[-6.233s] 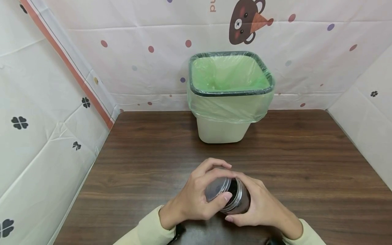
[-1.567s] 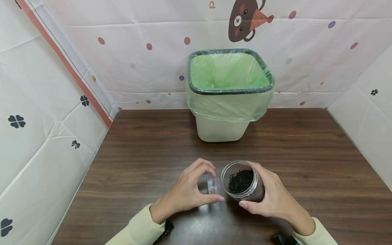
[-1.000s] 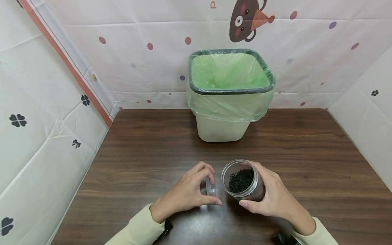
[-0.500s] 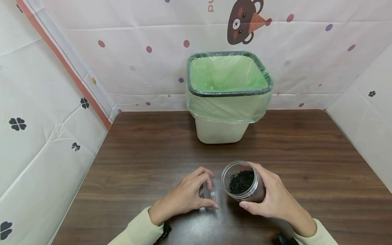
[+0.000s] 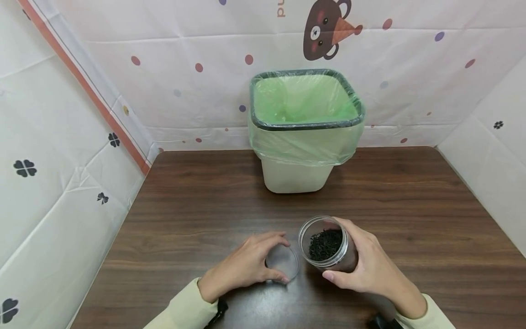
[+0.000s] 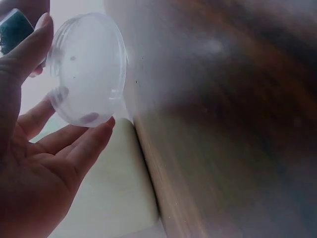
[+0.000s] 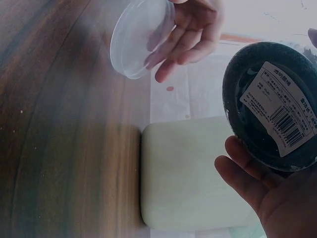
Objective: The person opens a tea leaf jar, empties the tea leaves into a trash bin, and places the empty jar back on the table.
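My left hand pinches a clear round lid by its edge, thumb and fingers on opposite sides. In the left wrist view the lid is held above the wooden table. To its right, my right hand grips a transparent jar, tilted so its open mouth faces up and left. Dark, thin dried leaves, like loose tea, lie inside. The right wrist view shows the jar's dark underside bearing a printed barcode label, raised off the tabletop.
A pale waste bin with a dark rim and green liner bag stands at the back of the brown wooden table. Patterned white sheets enclose the back and sides.
Earlier the lid overlapped the jar mouth between both hands; it has come away to the left. Over the last second the left hand turns the lid flatter towards the head view. The jar stays put.
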`<state>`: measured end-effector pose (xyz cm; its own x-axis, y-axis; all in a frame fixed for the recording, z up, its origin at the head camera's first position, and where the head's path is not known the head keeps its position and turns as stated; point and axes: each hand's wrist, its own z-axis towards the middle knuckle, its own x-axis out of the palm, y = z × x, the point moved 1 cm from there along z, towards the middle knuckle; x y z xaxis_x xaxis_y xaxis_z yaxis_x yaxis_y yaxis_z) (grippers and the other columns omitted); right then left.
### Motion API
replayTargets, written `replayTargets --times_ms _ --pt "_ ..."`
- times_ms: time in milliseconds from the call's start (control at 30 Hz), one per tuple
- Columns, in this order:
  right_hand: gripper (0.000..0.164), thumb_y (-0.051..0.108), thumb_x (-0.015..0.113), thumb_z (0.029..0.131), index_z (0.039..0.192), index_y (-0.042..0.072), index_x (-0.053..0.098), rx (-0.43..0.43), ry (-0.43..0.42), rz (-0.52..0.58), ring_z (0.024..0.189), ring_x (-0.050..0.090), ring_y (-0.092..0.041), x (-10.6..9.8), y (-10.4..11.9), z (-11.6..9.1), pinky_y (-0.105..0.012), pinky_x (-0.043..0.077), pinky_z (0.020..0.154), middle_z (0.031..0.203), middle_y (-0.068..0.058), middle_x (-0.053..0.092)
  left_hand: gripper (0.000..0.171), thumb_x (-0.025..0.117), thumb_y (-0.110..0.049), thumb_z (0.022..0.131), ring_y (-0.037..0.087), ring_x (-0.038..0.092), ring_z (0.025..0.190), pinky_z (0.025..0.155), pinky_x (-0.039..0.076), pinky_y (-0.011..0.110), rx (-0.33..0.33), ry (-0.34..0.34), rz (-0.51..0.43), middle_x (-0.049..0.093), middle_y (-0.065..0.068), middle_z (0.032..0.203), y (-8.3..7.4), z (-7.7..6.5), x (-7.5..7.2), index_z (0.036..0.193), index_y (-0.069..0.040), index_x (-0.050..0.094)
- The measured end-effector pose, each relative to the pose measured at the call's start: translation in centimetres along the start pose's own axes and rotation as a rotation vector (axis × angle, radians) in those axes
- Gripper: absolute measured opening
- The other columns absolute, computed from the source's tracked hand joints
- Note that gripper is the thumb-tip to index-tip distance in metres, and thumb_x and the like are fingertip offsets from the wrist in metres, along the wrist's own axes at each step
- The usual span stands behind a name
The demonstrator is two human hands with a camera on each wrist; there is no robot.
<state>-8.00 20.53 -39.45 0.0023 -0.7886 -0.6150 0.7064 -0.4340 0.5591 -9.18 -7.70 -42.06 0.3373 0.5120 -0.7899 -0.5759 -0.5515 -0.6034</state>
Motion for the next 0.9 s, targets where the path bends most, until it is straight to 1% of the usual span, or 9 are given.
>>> replayTargets --times_ms 100,233,300,433,533,733,900 --pt "0.098 0.033 0.095 0.057 0.142 0.010 0.053 0.001 0.000 -0.001 0.105 0.065 -0.014 -0.02 -0.01 -0.04 -0.016 0.043 0.094 0.122 0.002 0.066 0.072 0.090 -0.045 0.072 0.021 0.054 0.130 0.108 0.043 0.041 0.012 0.017 0.044 0.057 0.009 0.142 0.08 -0.02 0.10 0.132 -0.018 0.062" --pt "0.098 0.033 0.095 0.057 0.142 0.010 0.053 0.004 0.002 0.002 0.105 0.065 -0.014 -0.05 -0.01 -0.08 -0.016 0.043 0.094 0.122 0.002 0.066 0.075 0.089 -0.047 0.072 0.020 0.056 0.127 0.106 0.044 0.038 0.032 0.039 0.105 0.062 0.005 0.135 0.14 -0.05 0.15 0.135 -0.016 0.061" --pt "0.099 0.033 0.095 0.057 0.143 0.010 0.053 0.006 0.002 0.001 0.105 0.065 -0.014 -0.08 -0.01 -0.09 -0.016 0.043 0.094 0.122 0.003 0.066 0.075 0.089 -0.047 0.073 0.019 0.057 0.125 0.105 0.045 0.037 0.041 0.054 0.141 0.062 0.003 0.133 0.15 -0.07 0.18 0.135 -0.016 0.062" --pt "0.099 0.033 0.095 0.057 0.143 0.010 0.053 0.004 0.002 -0.002 0.105 0.065 -0.014 -0.12 -0.01 -0.09 -0.015 0.043 0.094 0.122 0.003 0.066 0.073 0.088 -0.045 0.075 0.019 0.057 0.124 0.104 0.045 0.036 0.065 0.093 0.231 0.061 0.002 0.132 0.17 -0.17 0.43 0.135 -0.014 0.062" --pt "0.099 0.033 0.096 0.056 0.142 0.010 0.053 0.001 0.000 -0.005 0.105 0.065 -0.014 -0.11 0.00 -0.05 -0.016 0.043 0.094 0.122 0.003 0.066 0.071 0.087 -0.043 0.076 0.019 0.057 0.122 0.103 0.046 0.035 0.072 0.116 0.272 0.060 0.003 0.131 0.13 -0.21 0.61 0.135 -0.013 0.062" --pt "0.099 0.033 0.095 0.057 0.143 0.012 0.053 0.015 0.001 -0.015 0.105 0.065 -0.013 -0.17 0.20 0.06 -0.016 0.043 0.093 0.122 0.004 0.066 0.069 0.086 -0.042 0.078 0.018 0.057 0.120 0.102 0.047 0.033 0.058 0.142 0.278 0.059 0.004 0.130 -0.04 -0.22 0.64 0.135 -0.013 0.062" --pt "0.098 0.033 0.095 0.057 0.143 0.012 0.052 0.028 0.006 -0.014 0.105 0.064 -0.013 -0.29 0.33 0.07 -0.016 0.043 0.093 0.121 0.005 0.066 0.068 0.084 -0.045 0.079 0.019 0.057 0.119 0.101 0.047 0.033 0.072 0.119 0.267 0.059 0.004 0.129 -0.11 -0.29 0.64 0.135 -0.014 0.062"
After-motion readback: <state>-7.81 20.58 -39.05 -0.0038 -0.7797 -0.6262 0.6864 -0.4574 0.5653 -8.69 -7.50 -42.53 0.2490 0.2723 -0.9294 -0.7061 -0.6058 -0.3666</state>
